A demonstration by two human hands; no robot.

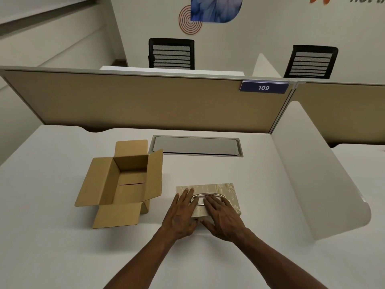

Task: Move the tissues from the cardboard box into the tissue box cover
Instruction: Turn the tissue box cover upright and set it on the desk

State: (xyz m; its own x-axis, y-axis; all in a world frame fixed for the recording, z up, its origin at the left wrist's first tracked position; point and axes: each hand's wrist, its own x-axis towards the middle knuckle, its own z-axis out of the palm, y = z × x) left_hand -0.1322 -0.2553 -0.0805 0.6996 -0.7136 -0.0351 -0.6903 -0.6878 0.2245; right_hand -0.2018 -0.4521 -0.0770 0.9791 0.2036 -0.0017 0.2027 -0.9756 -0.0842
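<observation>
White desk (62, 247) in a cubicle, beige partition (145, 101) behind with a 109 tag (264, 87). Tissue box cover (220, 189) sits near the middle, patterned cream with a metal oval ring (216, 195) on top; can't tell what's inside. Both hands lie flat on its lid, fingers spread, gripping nothing: left hand (182, 215) at its 7 o'clock, right hand (223, 217) at 5. Cardboard box (123, 182) at the cover's 9 o'clock, just beside it, flaps open, looks empty.

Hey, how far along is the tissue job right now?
Nearly done, it seems: the cardboard box sits open and looks empty. Both hands, left and right, rest flat on the closed tissue box cover. No tissue shows at its opening; pulling one through may remain.
</observation>
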